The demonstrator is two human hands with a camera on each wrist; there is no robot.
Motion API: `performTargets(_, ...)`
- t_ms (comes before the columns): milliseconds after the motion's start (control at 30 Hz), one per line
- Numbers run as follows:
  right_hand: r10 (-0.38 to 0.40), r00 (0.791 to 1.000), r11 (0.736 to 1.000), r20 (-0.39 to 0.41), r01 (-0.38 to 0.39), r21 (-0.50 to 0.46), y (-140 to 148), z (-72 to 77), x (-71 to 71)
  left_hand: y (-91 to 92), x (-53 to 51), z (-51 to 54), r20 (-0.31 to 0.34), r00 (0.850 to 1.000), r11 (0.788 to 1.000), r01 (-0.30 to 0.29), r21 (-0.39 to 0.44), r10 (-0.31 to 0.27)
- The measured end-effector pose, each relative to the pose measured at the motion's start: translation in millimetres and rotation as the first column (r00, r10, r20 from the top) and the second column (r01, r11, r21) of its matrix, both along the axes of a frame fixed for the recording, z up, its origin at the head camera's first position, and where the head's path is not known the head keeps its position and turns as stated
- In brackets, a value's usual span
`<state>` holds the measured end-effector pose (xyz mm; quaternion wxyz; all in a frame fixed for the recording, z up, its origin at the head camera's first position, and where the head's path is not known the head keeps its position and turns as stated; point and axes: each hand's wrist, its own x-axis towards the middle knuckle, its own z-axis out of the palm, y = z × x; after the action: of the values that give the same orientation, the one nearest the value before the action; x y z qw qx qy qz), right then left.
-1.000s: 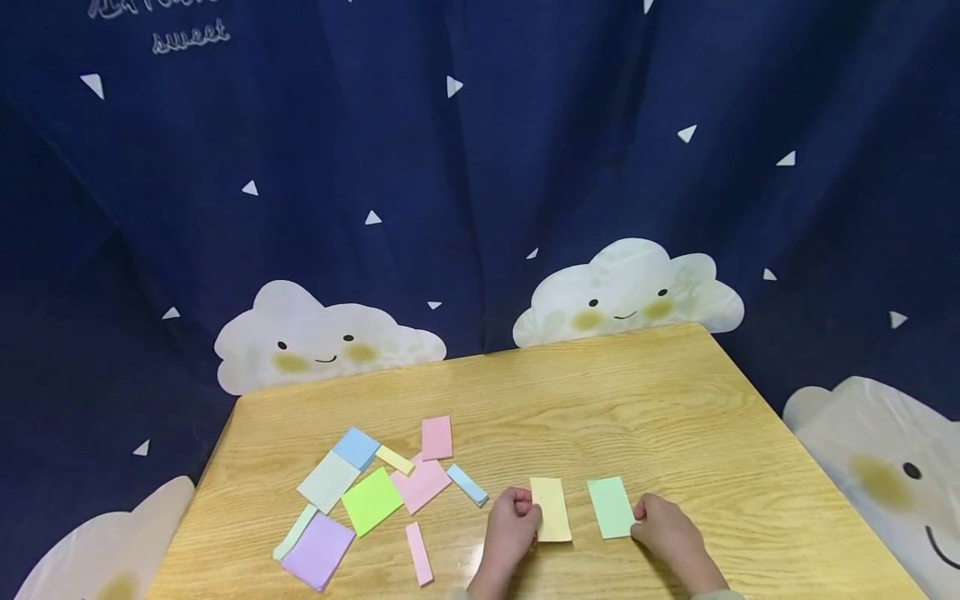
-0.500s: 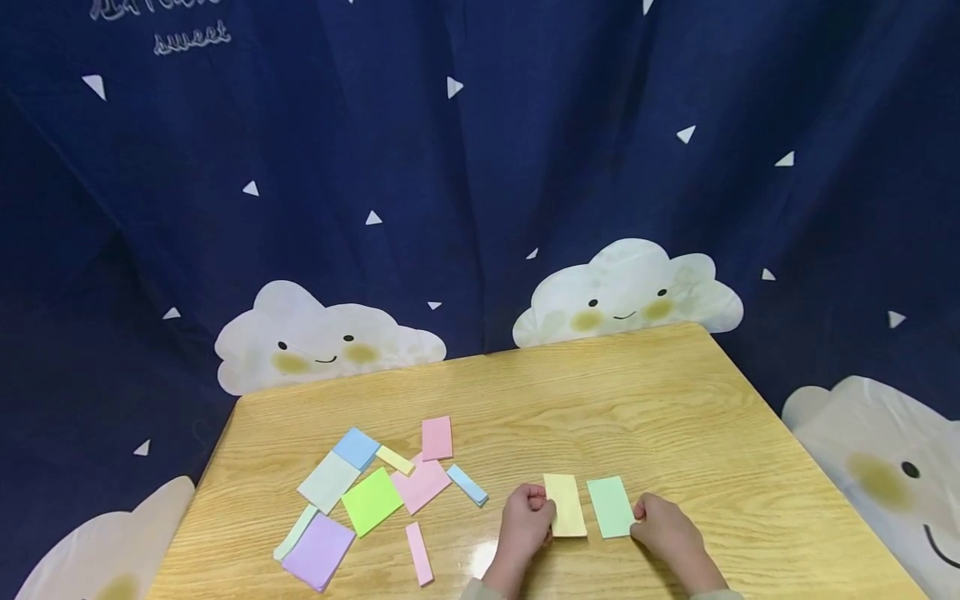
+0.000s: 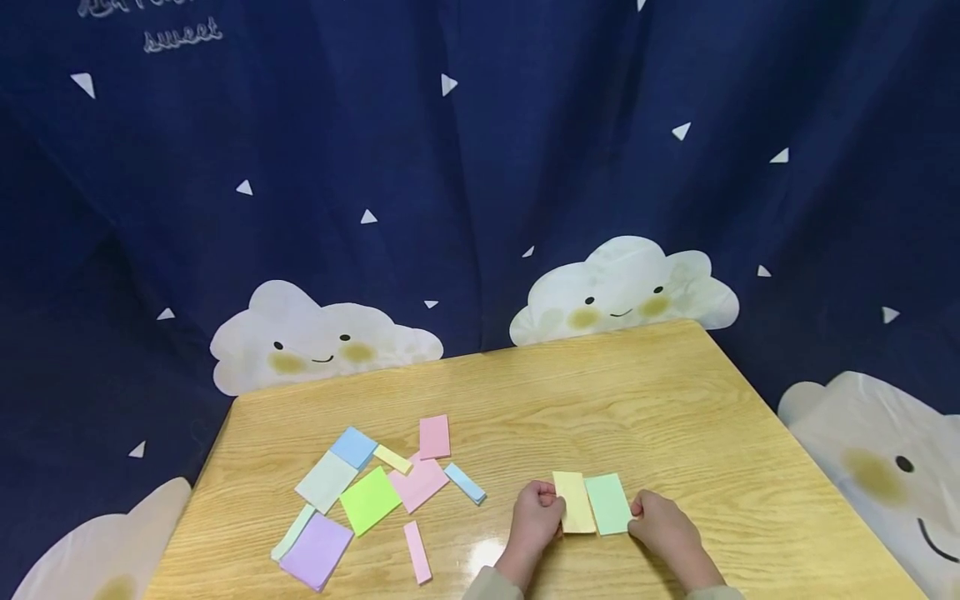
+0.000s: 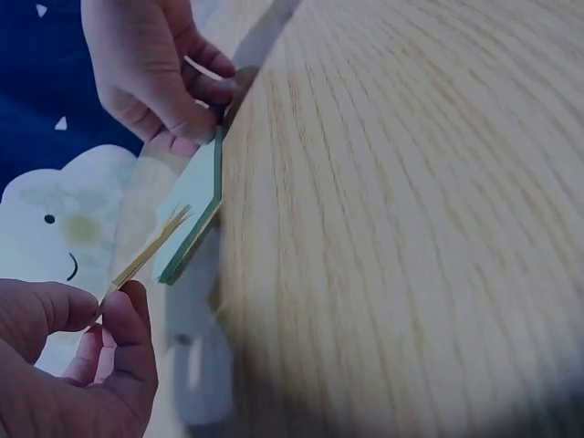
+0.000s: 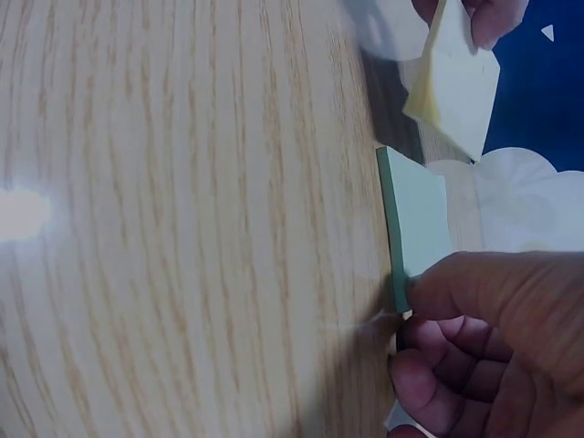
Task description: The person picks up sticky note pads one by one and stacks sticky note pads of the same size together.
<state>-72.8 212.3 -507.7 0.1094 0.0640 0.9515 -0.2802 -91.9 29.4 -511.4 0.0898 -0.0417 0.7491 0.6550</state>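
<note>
Word "sweet" (image 3: 183, 36) on navy curtain (image 3: 337, 150); upper line (image 3: 101, 7) cropped.

Bright in head view, with glare on table (image 3: 637, 400) at six o'clock. Dimmer in left wrist view, darkened at four; blown out in right at nine.

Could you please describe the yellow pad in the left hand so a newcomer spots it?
On the wooden table, look right of the scattered coloured notes. There the left hand pinches the yellow pad, beside the mint-green pad at the right hand. It is much wider than the yellow strip among the notes.
</note>
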Motion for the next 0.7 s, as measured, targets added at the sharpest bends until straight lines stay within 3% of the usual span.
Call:
performTargets(433,-0.004,1.000,1.000,0.008,0.004,-0.009,0,1.3,-1.0,16.5,-1.7,-4.9,0.070,0.998,0.997,-0.008,0.080,0.002)
performTargets(700,-0.007,1.000,1.000,0.014,0.008,-0.019,-1,2.9,1.4,26.3,-2.3,-11.6,0.081,0.997,0.998,-0.004,0.066,-0.001)
